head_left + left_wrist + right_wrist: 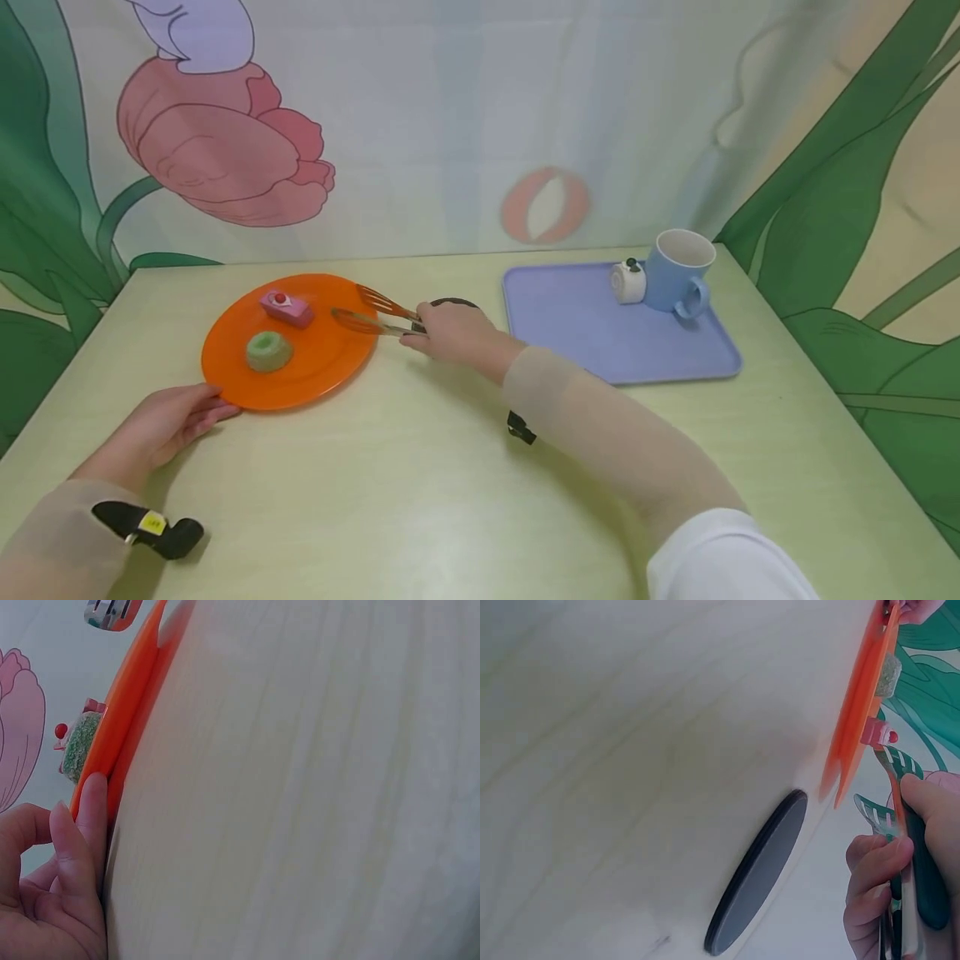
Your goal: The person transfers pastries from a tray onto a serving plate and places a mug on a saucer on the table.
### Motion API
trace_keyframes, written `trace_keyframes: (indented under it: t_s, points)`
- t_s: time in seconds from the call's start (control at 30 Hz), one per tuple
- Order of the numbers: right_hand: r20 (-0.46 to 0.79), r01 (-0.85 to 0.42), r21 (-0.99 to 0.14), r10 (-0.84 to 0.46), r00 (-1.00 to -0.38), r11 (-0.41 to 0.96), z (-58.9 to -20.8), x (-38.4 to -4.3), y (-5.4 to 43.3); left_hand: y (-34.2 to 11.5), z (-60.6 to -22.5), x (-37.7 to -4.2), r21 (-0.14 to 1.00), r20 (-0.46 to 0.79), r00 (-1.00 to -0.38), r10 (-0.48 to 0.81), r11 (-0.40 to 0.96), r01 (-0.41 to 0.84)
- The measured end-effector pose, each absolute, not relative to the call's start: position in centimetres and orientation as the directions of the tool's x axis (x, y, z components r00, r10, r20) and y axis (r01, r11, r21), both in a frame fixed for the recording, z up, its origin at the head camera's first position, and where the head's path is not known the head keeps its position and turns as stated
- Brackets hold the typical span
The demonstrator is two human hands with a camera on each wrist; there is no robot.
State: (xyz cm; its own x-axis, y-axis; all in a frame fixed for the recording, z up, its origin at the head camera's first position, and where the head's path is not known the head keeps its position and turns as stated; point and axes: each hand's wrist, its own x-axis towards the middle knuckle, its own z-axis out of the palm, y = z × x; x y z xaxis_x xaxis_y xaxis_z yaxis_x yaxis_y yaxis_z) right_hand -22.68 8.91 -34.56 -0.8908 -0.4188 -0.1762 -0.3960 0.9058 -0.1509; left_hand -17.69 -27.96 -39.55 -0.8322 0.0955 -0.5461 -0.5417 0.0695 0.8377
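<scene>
Tongs (386, 302) with slotted, fork-like ends are held in my right hand (457, 333). Their spread tips overlap the right side of an orange plate (315, 379) in the head view. My left hand (176, 421) grips the plate's near-left rim, with fingers below the edge in the left wrist view. On the plate sit a pink toy cake slice (288, 308) with a red topping and a green, ring-topped toy dessert (268, 352), side by side. The right wrist view shows the tong ends (900, 761) near the pink slice, with nothing between them.
A purple tray (592, 333) lies to the right, bearing a blue mug (671, 271) and a white toy cake roll (628, 282). A flat dark disc (757, 874) lies on the table behind my right hand. A printed curtain (450, 125) hangs at the back edge.
</scene>
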Motion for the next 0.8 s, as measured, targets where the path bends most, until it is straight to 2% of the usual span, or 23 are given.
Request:
trace_keyframes:
  t_s: [0.37, 0.8]
  points:
    - [-0.17, -0.367, -0.189, -0.399, -0.901, 0.911, -34.6, -22.9, 11.3, -28.2, -39.3, -17.5, 0.836, -0.549, -0.831, 0.087, 0.049, -0.547]
    - [-0.171, -0.307, -0.229, -0.348, -0.922, 0.924, -34.7, -22.2, 14.9, -28.0, -39.4, -17.6, 0.848, -0.529, -0.843, 0.095, 0.097, -0.521]
